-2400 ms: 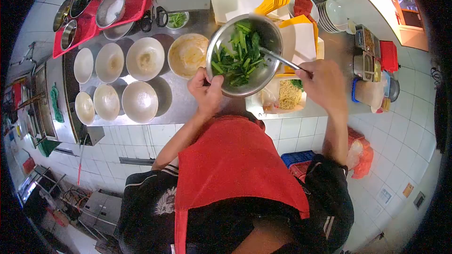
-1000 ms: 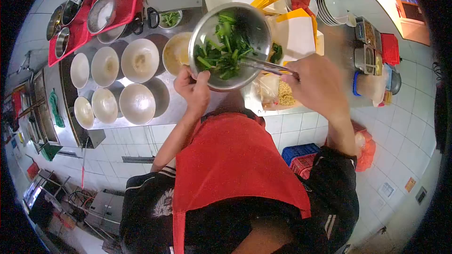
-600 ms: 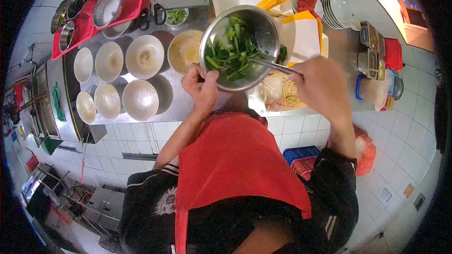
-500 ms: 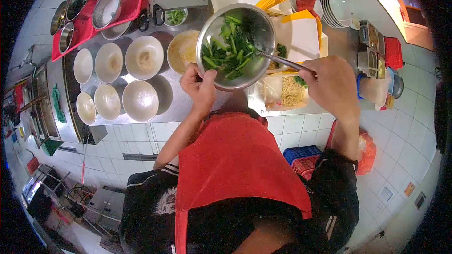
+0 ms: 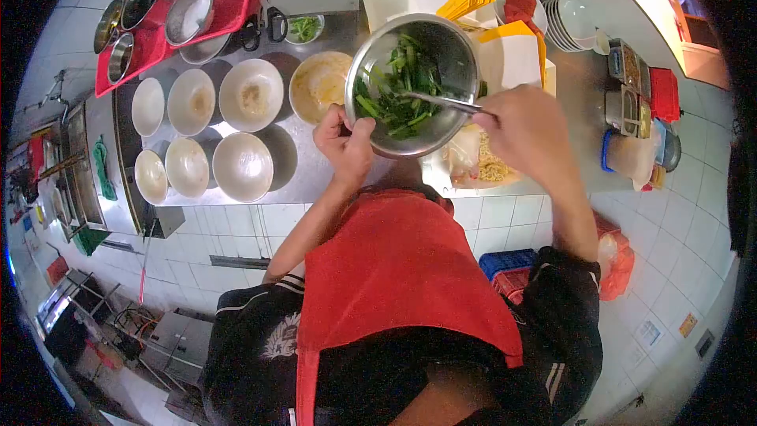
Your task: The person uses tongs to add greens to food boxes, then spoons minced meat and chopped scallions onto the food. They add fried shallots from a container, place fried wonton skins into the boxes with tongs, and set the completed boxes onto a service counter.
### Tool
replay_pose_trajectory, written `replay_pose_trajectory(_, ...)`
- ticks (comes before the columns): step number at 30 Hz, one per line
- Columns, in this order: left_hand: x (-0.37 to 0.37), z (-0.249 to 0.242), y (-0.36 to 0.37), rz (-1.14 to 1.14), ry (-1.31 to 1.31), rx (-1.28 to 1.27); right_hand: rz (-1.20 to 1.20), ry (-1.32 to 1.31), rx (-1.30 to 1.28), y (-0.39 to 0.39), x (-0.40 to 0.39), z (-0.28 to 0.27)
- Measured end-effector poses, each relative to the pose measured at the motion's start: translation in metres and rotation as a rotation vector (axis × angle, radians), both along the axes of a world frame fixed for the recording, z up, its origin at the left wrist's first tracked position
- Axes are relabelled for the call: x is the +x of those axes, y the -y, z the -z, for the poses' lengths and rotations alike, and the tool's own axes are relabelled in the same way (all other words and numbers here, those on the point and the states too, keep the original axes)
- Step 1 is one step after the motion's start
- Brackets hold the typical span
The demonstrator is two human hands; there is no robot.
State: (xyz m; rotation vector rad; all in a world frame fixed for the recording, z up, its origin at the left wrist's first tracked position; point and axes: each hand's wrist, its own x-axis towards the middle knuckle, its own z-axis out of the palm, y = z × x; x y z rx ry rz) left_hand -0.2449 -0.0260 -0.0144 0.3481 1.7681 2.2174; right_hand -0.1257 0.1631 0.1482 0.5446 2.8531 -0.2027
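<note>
Since the earlier frame, the metal tongs (image 5: 451,101) have moved inward, tips now near the middle of the steel bowl (image 5: 456,59), upper centre of frame. Left hand (image 5: 345,146): grip pinching the bowl's lower-left rim. Right hand (image 5: 528,130): grip closed round the tongs, their long axis running leftward, slightly up, to the leafy greens (image 5: 397,77). Right hand lies nearer the noodles (image 5: 493,168), lower right of bowl.

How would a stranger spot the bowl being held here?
Find the metal counter beyond the red apron. Over it, the left hand grips a bowl by its rim while the right hand holds a metal utensil in it. Unlike the pale bowls to its left, this one is shiny metal and holds leafy greens.
</note>
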Motion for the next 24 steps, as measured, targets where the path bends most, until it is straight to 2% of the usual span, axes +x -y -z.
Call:
replay_pose_trajectory(2,-0.001,0.001,0.003,0.006,0.055,-0.015,0.064,-0.018,-0.046,-0.008,0.006,-0.020)
replay_pose_trajectory(6,-0.008,0.002,0.002,-0.030,-0.021,0.013,0.205,-0.070,-0.078,-0.020,0.022,-0.049)
replay_pose_trajectory(10,-0.017,0.003,0.007,-0.056,-0.057,-0.028,0.209,-0.019,0.002,-0.046,0.047,-0.056)
replay_pose_trajectory(12,-0.022,0.003,0.010,-0.076,-0.064,-0.052,0.129,0.058,0.117,-0.063,0.057,-0.046)
replay_pose_trajectory(18,-0.026,-0.003,0.006,-0.095,-0.059,-0.023,0.247,0.227,0.218,-0.091,0.067,0.049)
replay_pose_trajectory(22,-0.030,-0.003,0.011,-0.107,-0.065,-0.066,0.278,0.081,0.201,-0.077,0.058,0.003)
replay_pose_trajectory(24,-0.032,-0.006,0.010,-0.120,-0.018,-0.036,0.363,-0.007,-0.019,-0.060,0.042,-0.030)
